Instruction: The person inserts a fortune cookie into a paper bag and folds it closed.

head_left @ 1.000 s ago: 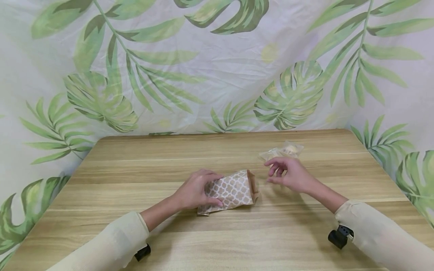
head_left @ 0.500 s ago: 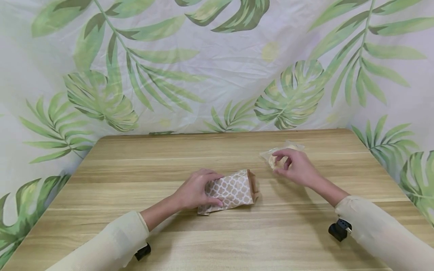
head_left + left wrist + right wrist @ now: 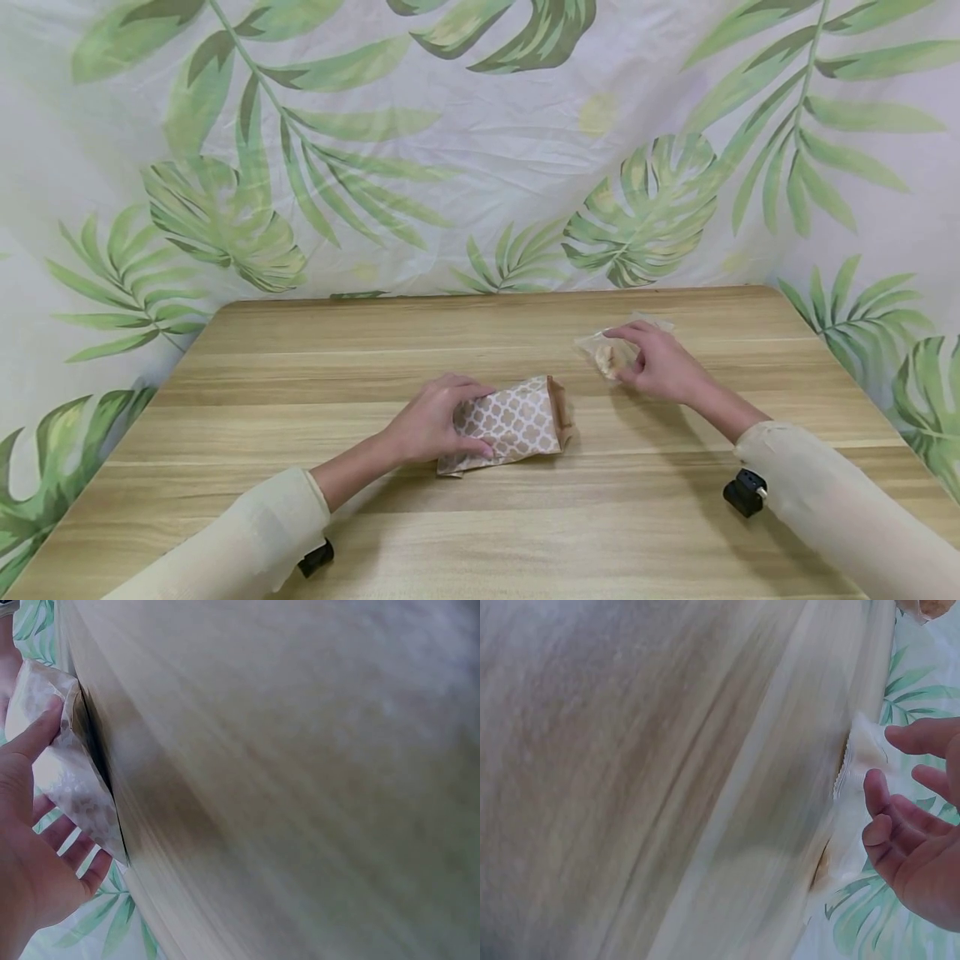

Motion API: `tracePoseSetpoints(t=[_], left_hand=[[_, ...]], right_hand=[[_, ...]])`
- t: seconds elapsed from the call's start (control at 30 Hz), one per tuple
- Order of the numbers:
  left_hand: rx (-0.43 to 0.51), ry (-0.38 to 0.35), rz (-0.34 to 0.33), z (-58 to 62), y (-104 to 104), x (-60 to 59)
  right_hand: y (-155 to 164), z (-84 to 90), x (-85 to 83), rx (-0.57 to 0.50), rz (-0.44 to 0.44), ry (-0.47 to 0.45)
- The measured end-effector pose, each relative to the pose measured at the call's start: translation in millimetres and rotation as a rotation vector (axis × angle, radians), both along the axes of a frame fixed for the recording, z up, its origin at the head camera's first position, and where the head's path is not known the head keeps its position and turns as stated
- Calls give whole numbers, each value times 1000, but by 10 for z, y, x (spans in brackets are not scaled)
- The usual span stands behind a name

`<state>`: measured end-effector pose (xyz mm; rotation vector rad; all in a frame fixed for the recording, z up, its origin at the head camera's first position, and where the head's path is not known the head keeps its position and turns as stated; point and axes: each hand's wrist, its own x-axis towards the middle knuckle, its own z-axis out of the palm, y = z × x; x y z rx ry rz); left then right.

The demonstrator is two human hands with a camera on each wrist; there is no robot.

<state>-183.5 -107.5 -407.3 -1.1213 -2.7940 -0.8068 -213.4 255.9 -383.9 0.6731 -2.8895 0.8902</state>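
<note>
My left hand point(image 3: 429, 423) grips a paper bag point(image 3: 521, 417) that lies on its side, tan with a white lattice pattern. The bag's brown open end faces right. In the left wrist view the thumb point(image 3: 39, 733) lies across the bag point(image 3: 75, 776) with the fingers at its far side. My right hand point(image 3: 662, 363) hovers at a clear plastic packet point(image 3: 606, 354) with something pale inside. Its thumb and fingers stand apart, around nothing, in the right wrist view, close to the packet point(image 3: 866, 746). A second clear packet point(image 3: 654, 320) is partly hidden behind that hand.
Both hands work over a wood-grain table point(image 3: 337, 358) with rounded far corners. Behind it hangs a leaf-printed cloth point(image 3: 487, 167). A black wrist device point(image 3: 746, 492) hangs below the right sleeve, and another point(image 3: 316, 557) below the left.
My right hand has moved right and a little back, to the clear packets, and its fingers have spread slightly. The left hand and the paper bag stay as they were.
</note>
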Motion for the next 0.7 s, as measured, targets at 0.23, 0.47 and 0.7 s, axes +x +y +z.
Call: tracePoseSetpoints(t=[0.23, 0.47, 0.7], left_hand=[[4, -5, 0, -4, -1, 2], [-1, -9, 1, 0, 0, 10], [0, -16, 1, 10, -2, 9]], right_hand=[[25, 17, -45, 104, 23, 0], [47, 31, -82, 148, 78, -74], [50, 51, -82, 144, 82, -108]])
